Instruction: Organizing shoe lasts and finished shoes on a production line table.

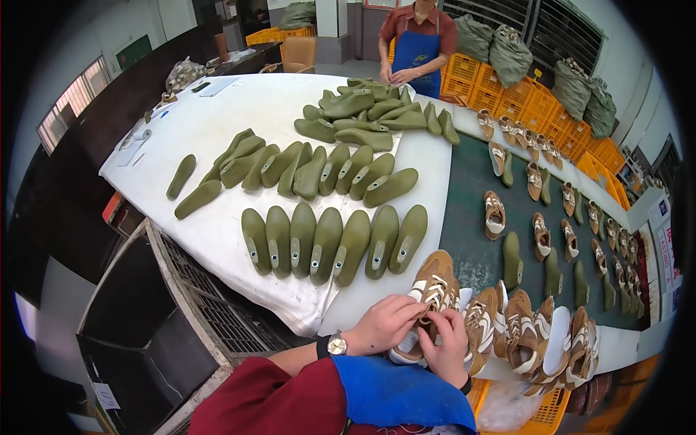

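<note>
A brown sneaker [436, 279] with white stripes and white laces is between my hands at the table's near edge, its toe pointing away from me. My left hand [388, 321] pinches the shoe at the laces near its opening. On the other side, my right hand [446, 341] grips the opening's edge, thumb and fingers close to the left fingertips. What the fingertips hold exactly is partly hidden. Just right of my right hand stand more brown and white sneakers [519, 330] in a row. Green shoe lasts [327, 245] are lined up beyond my left hand.
More lasts [308, 170] lie across the white table [217, 109], heaped at its far end. To the right, a green conveyor belt [471, 254] carries sneakers and lasts. A co-worker in a blue apron [418, 58] stands at the back. A black bin [145, 326] sits left.
</note>
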A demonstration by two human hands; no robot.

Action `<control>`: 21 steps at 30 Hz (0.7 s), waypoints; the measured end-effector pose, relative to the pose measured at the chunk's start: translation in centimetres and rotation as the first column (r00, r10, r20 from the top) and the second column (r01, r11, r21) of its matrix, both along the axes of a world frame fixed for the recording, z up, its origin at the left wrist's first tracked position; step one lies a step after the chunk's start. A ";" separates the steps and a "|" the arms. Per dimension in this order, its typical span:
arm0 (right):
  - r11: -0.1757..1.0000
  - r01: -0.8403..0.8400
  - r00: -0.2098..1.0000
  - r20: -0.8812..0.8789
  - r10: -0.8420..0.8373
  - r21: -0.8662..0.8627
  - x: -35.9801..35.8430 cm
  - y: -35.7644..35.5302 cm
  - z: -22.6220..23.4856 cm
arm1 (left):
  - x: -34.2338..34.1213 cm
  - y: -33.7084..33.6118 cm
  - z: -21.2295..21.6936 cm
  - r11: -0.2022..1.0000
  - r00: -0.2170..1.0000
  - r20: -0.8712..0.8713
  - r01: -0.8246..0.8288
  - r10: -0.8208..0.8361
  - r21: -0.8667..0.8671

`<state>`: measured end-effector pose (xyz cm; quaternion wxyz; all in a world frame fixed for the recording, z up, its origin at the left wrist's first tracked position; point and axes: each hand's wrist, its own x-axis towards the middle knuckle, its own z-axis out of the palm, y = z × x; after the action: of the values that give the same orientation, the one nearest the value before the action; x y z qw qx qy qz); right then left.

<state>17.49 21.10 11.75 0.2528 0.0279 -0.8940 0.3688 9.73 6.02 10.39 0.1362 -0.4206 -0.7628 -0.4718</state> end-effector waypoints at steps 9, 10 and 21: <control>0.986 -0.169 0.986 -0.017 0.169 -0.002 2.4 4.3 1.9 | 0.9 3.5 1.6 0.990 0.991 0.013 -0.134 0.134 -0.037; 0.977 -0.213 0.977 -0.015 0.213 0.020 2.5 4.6 1.6 | 1.0 3.8 1.8 0.987 0.987 0.014 -0.157 0.158 -0.027; 0.938 -0.304 0.942 0.092 0.322 -0.169 3.7 8.0 0.2 | 3.9 6.5 2.4 0.968 0.968 0.025 -0.250 0.250 -0.016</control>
<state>21.15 29.10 11.92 0.1388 0.1285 -0.8608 0.4725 13.64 12.54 12.75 0.1816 -0.3155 -0.8145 -0.4516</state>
